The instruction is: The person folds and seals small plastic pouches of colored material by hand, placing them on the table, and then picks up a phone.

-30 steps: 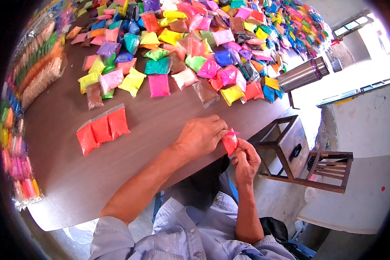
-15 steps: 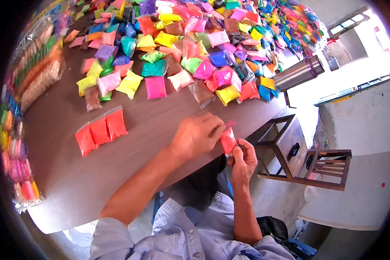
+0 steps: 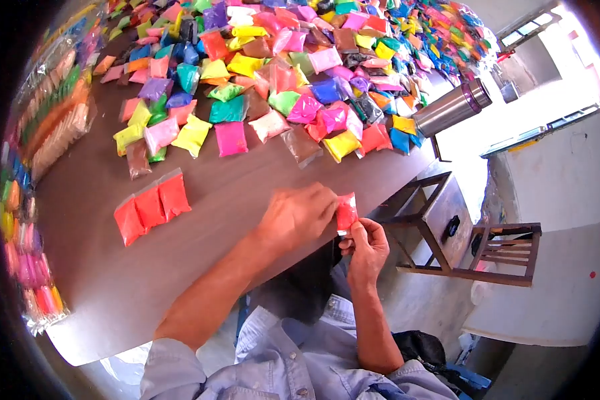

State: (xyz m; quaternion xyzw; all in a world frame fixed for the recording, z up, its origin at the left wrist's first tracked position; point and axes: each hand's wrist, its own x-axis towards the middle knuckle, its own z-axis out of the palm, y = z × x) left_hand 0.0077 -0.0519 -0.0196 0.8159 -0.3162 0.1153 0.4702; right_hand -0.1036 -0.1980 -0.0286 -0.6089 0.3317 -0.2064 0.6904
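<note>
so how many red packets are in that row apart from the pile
3, side by side on the table: the left packet at one end, the middle packet between, the right packet at the other end. Any beneath would be hidden.

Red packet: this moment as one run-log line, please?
right hand: holds red packet; left hand: beside it; table: row of red packets

Steel flask (image 3: pixel 450 109) near table (image 3: pixel 107 287) edge; small black object (image 3: pixel 452 226) on wooden seat (image 3: pixel 455 200).

Beyond the bench's (image 3: pixel 247 180) open middle sits a packet heap (image 3: pixel 325 60), with a flask (image 3: pixel 452 108) at its right. Nearer, a row of three packets (image 3: pixel 151 205) lies left of the right hand's (image 3: pixel 365 248) single packet (image 3: pixel 346 210).
</note>
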